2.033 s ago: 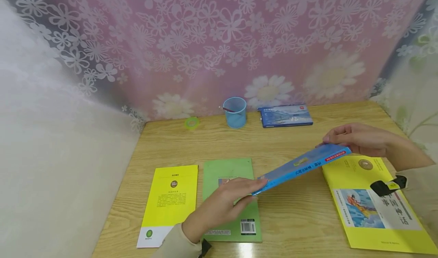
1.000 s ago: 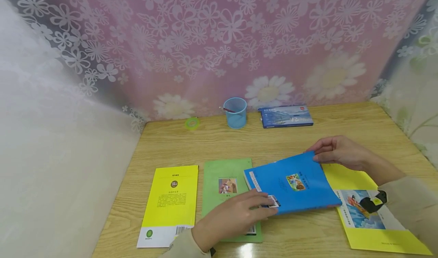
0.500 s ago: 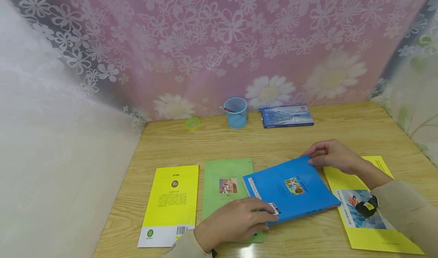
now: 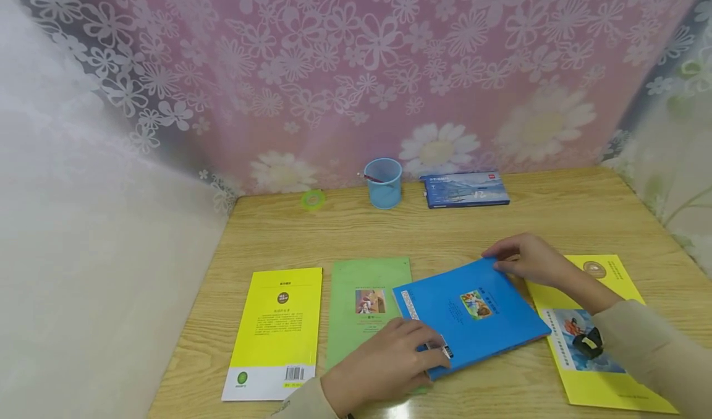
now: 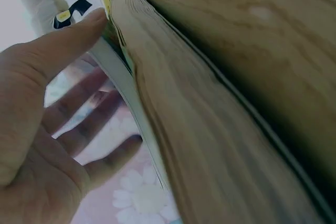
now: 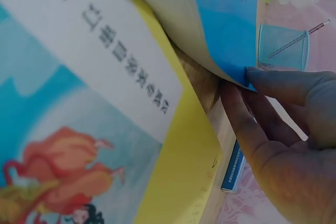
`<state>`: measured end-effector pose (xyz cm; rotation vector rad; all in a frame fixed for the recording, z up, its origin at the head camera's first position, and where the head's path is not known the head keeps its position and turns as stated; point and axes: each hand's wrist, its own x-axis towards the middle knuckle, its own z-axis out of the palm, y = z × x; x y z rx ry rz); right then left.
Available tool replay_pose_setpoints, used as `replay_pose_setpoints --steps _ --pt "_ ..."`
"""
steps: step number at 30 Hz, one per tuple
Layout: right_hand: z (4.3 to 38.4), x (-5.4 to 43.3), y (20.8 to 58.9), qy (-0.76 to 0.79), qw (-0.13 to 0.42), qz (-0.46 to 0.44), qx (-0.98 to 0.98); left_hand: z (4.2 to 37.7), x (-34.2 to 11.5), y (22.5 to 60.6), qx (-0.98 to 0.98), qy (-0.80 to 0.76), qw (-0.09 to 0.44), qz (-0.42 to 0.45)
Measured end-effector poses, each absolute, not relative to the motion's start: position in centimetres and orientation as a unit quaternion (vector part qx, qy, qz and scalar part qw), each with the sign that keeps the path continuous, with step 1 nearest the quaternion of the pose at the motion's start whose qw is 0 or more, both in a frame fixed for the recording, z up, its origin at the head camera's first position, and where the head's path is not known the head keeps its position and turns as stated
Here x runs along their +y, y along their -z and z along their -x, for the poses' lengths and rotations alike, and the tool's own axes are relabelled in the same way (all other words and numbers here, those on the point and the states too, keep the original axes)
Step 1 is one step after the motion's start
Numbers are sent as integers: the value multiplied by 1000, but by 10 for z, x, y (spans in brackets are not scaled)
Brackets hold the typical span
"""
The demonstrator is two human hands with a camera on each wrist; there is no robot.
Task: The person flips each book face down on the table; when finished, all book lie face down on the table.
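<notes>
Over the wooden table (image 4: 278, 233), the blue book (image 4: 445, 304) is held askew, its left corner overlapping the green book (image 4: 347, 320). Its near-left end is grasped by the left hand (image 4: 389, 360); its far corner is pinched by the right hand (image 4: 528, 261), where the bowed cover could be creased by a hard pull. Whatever the flat blue box (image 4: 466, 191) contains is hidden; a slim stick (image 4: 374, 178) is held in the mesh cup (image 4: 385, 195).

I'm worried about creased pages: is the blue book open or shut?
Shut: in the head view, the blue book shows a single cover facing up and no pages spread, its far corner held by the right hand.
</notes>
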<state>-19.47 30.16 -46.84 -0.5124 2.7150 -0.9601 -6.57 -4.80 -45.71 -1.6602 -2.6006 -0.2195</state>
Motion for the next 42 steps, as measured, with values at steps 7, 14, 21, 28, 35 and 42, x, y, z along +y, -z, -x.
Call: replay_pose_setpoints --steps 7,14,21,28,35,42 --pt "189 296 471 319 105 187 923 65 -45 462 -848 60 22 525" --pt "175 294 470 306 91 201 926 71 -45 459 -851 50 -12 523" --pt "147 298 468 280 63 243 927 84 -51 458 -864 57 5 500" --pt "110 306 467 232 44 255 938 98 -63 448 -903 56 -81 419" --pt "78 316 472 209 17 243 947 117 -66 435 -902 51 -141 406" --pt "59 318 486 218 -39 265 939 139 -61 439 -900 43 -130 414"
